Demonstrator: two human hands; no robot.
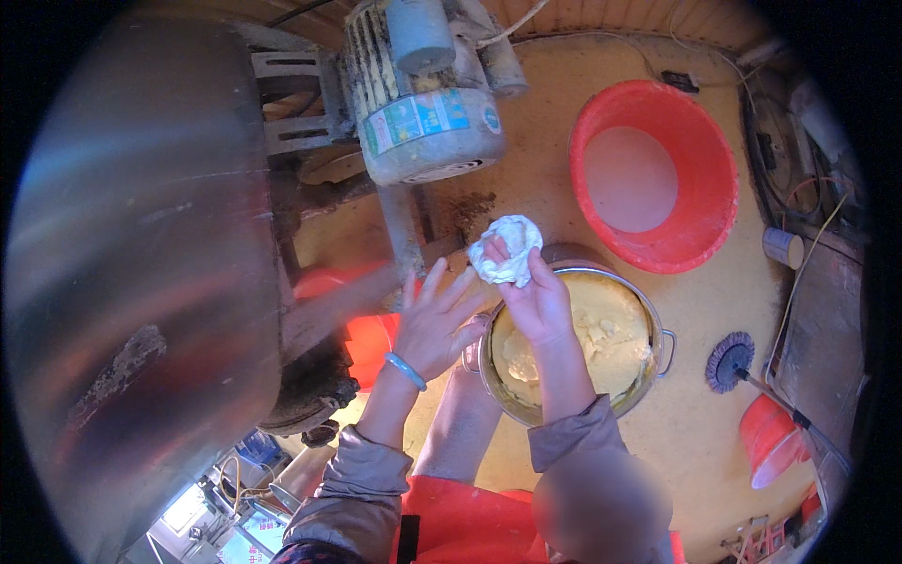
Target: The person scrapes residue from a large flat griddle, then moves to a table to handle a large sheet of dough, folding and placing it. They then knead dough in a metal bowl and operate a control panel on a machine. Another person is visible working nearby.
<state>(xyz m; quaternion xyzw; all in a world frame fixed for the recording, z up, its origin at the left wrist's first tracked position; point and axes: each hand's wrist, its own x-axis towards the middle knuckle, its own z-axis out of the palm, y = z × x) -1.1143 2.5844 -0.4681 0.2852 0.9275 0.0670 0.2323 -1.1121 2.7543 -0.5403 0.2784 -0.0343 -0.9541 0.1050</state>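
Observation:
My right hand (537,305) grips a crumpled white cloth (507,249), its fingertips partly wrapped inside it. Just left of it, my left hand (427,320), with a pale bangle at the wrist, has its fingers spread and holds nothing; its fingertips are near the cloth. Beneath both hands, a steel pot (662,352) with side handles holds a pale yellow, lumpy mass (611,348). My right forearm crosses over the pot, hiding part of it.
A large steel body (141,235) fills the left, beside a grimy motor (430,127). A red tub (714,179) with pale contents stands back right. A long-handled round brush (728,362) and red bucket (766,437) are at right. Red plastic (368,348) shows behind my left hand.

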